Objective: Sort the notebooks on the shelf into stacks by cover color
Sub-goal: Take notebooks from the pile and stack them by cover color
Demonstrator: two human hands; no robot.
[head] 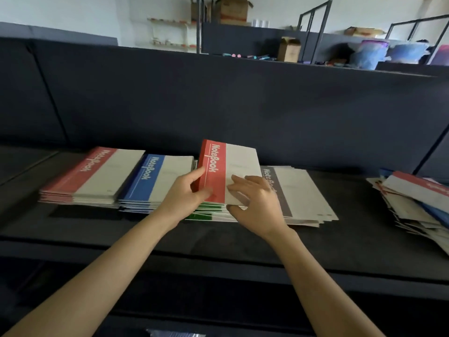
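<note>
A red-striped notebook (233,164) is tilted up above the green stack (206,216) in the middle of the dark shelf (97,229). My left hand (187,195) grips its left edge, thumb on the red stripe. My right hand (257,203) holds its lower right part, fingers spread on the white cover and thumb under the edge. On the left lie a red stack (92,178) and a blue stack (150,183). A grey stack (301,193) lies just right of my hands.
A loose, unsorted pile of notebooks (418,205) lies at the shelf's right end. A dark back panel (218,105) rises behind the stacks. Cardboard boxes (289,49) and other goods stand on shelving beyond it.
</note>
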